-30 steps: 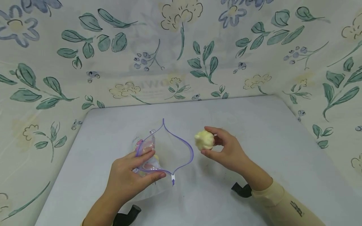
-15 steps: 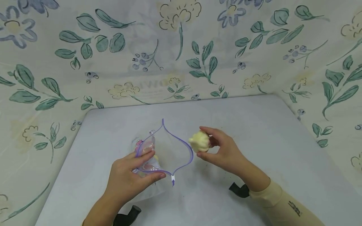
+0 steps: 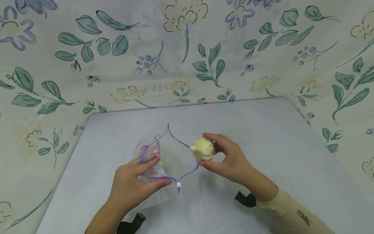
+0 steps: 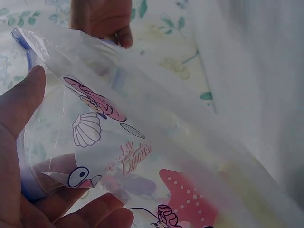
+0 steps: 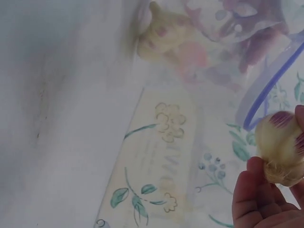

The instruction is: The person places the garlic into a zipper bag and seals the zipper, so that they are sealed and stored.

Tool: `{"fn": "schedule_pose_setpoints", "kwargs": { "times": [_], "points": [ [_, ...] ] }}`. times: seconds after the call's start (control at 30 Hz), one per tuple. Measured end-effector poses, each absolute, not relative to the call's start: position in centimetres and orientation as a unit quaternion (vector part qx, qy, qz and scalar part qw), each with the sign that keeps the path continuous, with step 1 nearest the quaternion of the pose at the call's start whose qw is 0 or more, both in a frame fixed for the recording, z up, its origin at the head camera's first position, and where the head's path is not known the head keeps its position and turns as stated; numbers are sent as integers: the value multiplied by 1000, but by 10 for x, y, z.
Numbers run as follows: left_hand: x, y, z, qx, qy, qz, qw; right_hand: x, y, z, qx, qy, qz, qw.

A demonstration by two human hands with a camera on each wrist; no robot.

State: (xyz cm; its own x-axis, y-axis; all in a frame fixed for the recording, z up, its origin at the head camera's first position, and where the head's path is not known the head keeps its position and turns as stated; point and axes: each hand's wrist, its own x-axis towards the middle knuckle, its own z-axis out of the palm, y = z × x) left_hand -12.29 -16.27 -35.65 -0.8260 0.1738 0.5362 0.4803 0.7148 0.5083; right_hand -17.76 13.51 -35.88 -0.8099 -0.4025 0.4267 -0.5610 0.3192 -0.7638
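Observation:
A clear zip bag (image 3: 159, 170) with a purple zip rim and a white slider stands with its mouth spread wide. My left hand (image 3: 134, 182) holds the bag at its left side, thumb along the near rim. Pink and purple prints, among them a starfish (image 4: 187, 197), show on its film in the left wrist view. Fingers and thumb of my right hand (image 3: 230, 162) pinch a garlic bulb (image 3: 202, 149), which overlaps the right side of the rim in the head view. Blurred through the plastic in the right wrist view, another garlic bulb (image 5: 164, 33) lies low in the bag.
The bag stands on a white table (image 3: 292, 146). Behind and beside the table hangs a cloth (image 3: 175, 48) with leaf and flower prints. Black bent pieces, one on the left (image 3: 131, 224) and one on the right (image 3: 245, 199), stick out by the wrists.
My right hand has moved left with the garlic bulb, from beside the bag to over the right side of its rim. My left hand and the bag have stayed put.

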Motion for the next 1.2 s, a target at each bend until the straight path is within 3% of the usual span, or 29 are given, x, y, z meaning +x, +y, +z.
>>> {"fn": "schedule_pose_setpoints", "kwargs": {
  "times": [0.43,0.97,1.2],
  "points": [
    [-121,-160,-359,-182,-903,-322,219,-176,120,-356,330,-818,469,31],
    [-118,-157,-360,-180,-902,-326,216,-173,119,-356,354,-816,449,86],
    [-117,-157,-360,-180,-900,-330,220,-179,132,-357,353,-805,452,154]
  ]
}}
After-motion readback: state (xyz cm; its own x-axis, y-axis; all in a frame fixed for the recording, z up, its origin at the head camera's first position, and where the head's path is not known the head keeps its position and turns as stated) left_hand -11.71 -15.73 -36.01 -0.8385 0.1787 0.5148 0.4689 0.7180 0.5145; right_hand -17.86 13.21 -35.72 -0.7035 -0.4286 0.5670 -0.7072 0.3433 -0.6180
